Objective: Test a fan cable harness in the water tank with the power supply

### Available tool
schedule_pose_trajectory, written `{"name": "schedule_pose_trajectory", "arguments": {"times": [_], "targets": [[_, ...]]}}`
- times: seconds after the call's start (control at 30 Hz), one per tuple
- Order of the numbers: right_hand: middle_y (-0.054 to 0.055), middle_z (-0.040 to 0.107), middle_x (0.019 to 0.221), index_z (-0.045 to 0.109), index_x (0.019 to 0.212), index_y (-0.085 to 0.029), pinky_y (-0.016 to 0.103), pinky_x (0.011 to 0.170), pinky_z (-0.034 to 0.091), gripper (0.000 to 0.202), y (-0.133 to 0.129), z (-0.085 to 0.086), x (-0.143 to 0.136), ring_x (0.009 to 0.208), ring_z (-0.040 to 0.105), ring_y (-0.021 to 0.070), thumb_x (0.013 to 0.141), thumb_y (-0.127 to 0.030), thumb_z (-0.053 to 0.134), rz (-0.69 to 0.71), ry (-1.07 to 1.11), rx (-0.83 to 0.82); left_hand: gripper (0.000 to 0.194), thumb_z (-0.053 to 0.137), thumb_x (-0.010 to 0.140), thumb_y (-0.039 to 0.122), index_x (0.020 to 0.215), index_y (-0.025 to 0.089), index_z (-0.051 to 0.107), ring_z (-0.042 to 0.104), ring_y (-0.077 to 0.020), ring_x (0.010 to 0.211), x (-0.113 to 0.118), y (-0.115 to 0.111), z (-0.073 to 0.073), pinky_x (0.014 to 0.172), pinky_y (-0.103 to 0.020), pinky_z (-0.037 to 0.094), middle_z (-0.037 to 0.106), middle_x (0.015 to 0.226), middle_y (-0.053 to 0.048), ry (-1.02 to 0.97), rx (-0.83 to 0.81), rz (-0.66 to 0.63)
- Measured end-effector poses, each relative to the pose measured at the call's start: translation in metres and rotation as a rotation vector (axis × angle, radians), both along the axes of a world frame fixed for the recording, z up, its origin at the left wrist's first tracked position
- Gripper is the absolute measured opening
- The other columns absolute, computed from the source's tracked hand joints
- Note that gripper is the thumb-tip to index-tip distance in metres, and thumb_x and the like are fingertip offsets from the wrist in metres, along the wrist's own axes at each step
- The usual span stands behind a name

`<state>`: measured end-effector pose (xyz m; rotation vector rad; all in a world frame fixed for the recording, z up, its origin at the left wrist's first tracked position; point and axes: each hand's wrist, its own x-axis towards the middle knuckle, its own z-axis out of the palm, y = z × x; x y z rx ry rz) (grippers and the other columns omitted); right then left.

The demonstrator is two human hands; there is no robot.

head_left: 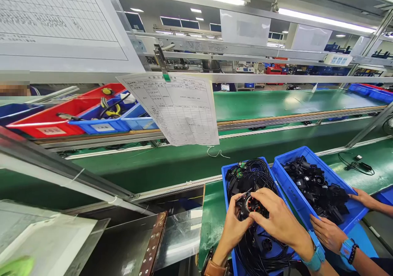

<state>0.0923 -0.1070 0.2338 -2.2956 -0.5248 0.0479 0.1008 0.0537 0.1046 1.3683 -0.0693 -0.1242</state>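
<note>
A small round black part with a silvery ring and reddish-orange bits is held between my two hands. My left hand, with a brown strap at the wrist, grips its left side between thumb and fingers. From the right, my right hand, wearing a blue wristband, pinches it with thumb and fingertips. Both hands are above a blue bin filled with coiled black cables and some green circuit boards. My fingers hide part of the piece, so its exact kind is unclear.
A co-worker's hands hold a second blue bin of black parts on the right. Red bins and blue bins stand on the shelf at left. A paper sheet hangs ahead. A black cable lies at right.
</note>
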Motion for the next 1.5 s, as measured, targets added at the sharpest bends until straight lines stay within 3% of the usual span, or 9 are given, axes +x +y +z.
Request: {"name": "schedule_pose_trajectory", "arguments": {"times": [0.3, 0.57, 0.8, 0.9, 1.03, 1.17, 1.3, 1.5], "targets": [[0.008, 0.062, 0.12, 0.059, 0.134, -0.025, 0.04, 0.097, 0.054, 0.046, -0.006, 0.004, -0.002, 0.111, 0.058, 0.021, 0.09, -0.015, 0.06, 0.108, -0.062, -0.035, 0.062, 0.081, 0.067, 0.024, 0.12, 0.023, 0.049, 0.064, -0.0218, 0.111, -0.003, -0.001, 0.002, 0.101, -0.035, 0.053, 0.064, 0.12, -0.005, -0.001, -0.034, -0.023], [0.007, 0.06, 0.111, 0.062, 0.121, -0.023, 0.042, 0.09, 0.054, 0.027, -0.002, -0.009, -0.006, 0.101, 0.06, 0.0213, 0.094, -0.029, 0.062, -0.066, -0.02, -0.059, 0.062, 0.081, 0.071, 0.027, 0.122, 0.023, 0.047, 0.064, -0.0197, 0.107, -0.003, -0.003, 0.003, 0.099, -0.034, 0.052, 0.064, 0.118, -0.004, 0.017, -0.026, -0.024], [0.006, 0.06, 0.102, 0.062, 0.114, -0.021, 0.042, 0.081, 0.054, 0.026, 0.004, -0.018, -0.011, 0.095, 0.062, 0.0239, 0.091, -0.031, 0.067, -0.185, -0.115, -0.123, 0.062, 0.081, 0.071, 0.029, 0.123, 0.023, 0.049, 0.066, -0.0209, 0.106, -0.003, -0.006, 0.0, 0.097, -0.034, 0.053, 0.066, 0.119, -0.005, 0.003, -0.003, 0.004], [0.006, 0.06, 0.097, 0.064, 0.101, -0.02, 0.04, 0.08, 0.053, 0.012, 0.005, -0.023, -0.012, 0.091, 0.061, 0.0224, 0.094, -0.03, 0.062, -0.193, -0.134, -0.1, 0.061, 0.081, 0.073, 0.03, 0.124, 0.023, 0.048, 0.065, -0.0218, 0.11, -0.003, -0.005, 0.003, 0.101, -0.036, 0.052, 0.065, 0.121, -0.006, -0.006, 0.013, -0.012], [0.006, 0.061, 0.102, 0.062, 0.102, -0.021, 0.039, 0.084, 0.053, 0.008, 0.003, -0.022, -0.011, 0.096, 0.06, 0.0211, 0.095, -0.026, 0.06, -0.126, -0.078, -0.04, 0.061, 0.081, 0.071, 0.028, 0.123, 0.022, 0.052, 0.064, -0.0238, 0.113, -0.003, -0.004, 0.008, 0.104, -0.039, 0.05, 0.065, 0.122, -0.007, -0.007, 0.027, -0.055], [0.008, 0.06, 0.116, 0.06, 0.11, -0.022, 0.043, 0.095, 0.053, 0.032, -0.001, -0.023, -0.012, 0.113, 0.056, 0.0256, 0.082, -0.02, 0.075, -0.129, -0.053, -0.04, 0.065, 0.086, 0.062, 0.026, 0.119, 0.021, 0.054, 0.064, -0.0253, 0.112, -0.004, -0.004, 0.006, 0.102, -0.039, 0.052, 0.065, 0.12, -0.007, 0.016, -0.013, -0.029], [0.008, 0.059, 0.129, 0.061, 0.12, -0.025, 0.047, 0.107, 0.05, 0.034, -0.005, -0.037, -0.014, 0.125, 0.054, 0.0257, 0.087, -0.021, 0.069, -0.135, -0.081, -0.021, 0.061, 0.082, 0.064, 0.021, 0.118, 0.021, 0.055, 0.063, -0.0247, 0.113, -0.004, -0.006, 0.005, 0.104, -0.039, 0.051, 0.065, 0.12, -0.007, 0.027, 0.01, 0.018], [0.008, 0.064, 0.123, 0.062, 0.114, -0.023, 0.047, 0.109, 0.048, 0.031, -0.005, -0.044, -0.017, 0.126, 0.054, 0.0264, 0.085, -0.02, 0.071, -0.184, -0.054, 0.035, 0.06, 0.079, 0.063, 0.017, 0.119, 0.021, 0.057, 0.063, -0.0254, 0.116, -0.003, -0.011, 0.006, 0.105, -0.039, 0.052, 0.065, 0.122, -0.007, -0.046, 0.015, 0.021]]}}
